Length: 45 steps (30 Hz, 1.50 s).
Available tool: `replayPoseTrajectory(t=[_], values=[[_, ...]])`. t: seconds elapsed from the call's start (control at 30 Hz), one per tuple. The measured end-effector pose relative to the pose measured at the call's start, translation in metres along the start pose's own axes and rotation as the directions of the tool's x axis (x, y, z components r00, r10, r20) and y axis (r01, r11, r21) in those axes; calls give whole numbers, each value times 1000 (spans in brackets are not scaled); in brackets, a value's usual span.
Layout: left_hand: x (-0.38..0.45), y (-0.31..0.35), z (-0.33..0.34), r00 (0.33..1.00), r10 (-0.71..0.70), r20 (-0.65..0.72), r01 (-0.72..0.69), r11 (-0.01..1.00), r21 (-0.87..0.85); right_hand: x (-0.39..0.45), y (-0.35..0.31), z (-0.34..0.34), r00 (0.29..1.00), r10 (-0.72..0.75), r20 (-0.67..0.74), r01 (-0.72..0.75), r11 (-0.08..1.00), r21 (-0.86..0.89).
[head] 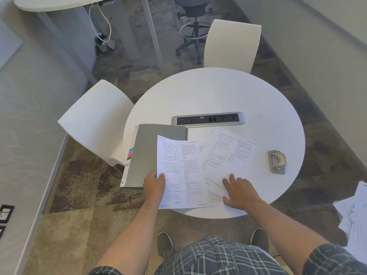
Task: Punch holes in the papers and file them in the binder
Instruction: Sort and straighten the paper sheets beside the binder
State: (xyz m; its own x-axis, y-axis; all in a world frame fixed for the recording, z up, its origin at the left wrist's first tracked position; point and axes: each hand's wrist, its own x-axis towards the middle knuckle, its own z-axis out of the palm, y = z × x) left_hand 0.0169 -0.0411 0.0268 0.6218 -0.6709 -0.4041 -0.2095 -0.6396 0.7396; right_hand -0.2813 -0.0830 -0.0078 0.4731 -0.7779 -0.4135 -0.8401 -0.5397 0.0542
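1. Gripping one sheet (178, 171) by its left edge w/ left hand (154, 185), over closed binder (151, 153).
2. Right hand (239, 192) flat, fingers spread, on loose papers (224, 155).
3. Risk: sheets fan, holes misalign; hole punch (277, 161) well apart at right.

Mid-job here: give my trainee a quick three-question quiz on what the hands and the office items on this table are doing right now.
1. True or false: the left hand pinches a printed white sheet by its edge.
2. What lies under the right hand? A) loose printed papers B) grey metal hole punch C) grey closed binder
3. Fill in: the hole punch sits to the ___ of the papers on the round white table.

Key: 1 true; 2 A; 3 right
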Motion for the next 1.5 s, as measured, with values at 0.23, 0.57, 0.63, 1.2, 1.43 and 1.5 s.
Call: replayPoseTrajectory(t=[0.23,0.57,0.63,1.2,1.43,1.5], values=[[-1,1,-2,1000,17,-8,-17,1000,-16,3,0,-1,1000,16,-14,-16,1000,-16],[0,2,-4,1000,13,-4,-13,1000,-5,7,18,1,995,-95,9,95,993,-72],[-1,4,-4,1000,18,-9,-18,1000,4,6,21,-1,992,-126,25,127,989,-79],[-1,10,-7,1000,5,-10,-5,1000,7,16,35,-23,995,39,92,-56,981,185],[0,12,-7,1000,8,-21,-8,1000,-3,18,50,-19,977,178,118,-213,847,487],[3,13,-8,1000,11,-21,-12,1000,-16,18,57,-20,964,227,140,-266,782,563]])
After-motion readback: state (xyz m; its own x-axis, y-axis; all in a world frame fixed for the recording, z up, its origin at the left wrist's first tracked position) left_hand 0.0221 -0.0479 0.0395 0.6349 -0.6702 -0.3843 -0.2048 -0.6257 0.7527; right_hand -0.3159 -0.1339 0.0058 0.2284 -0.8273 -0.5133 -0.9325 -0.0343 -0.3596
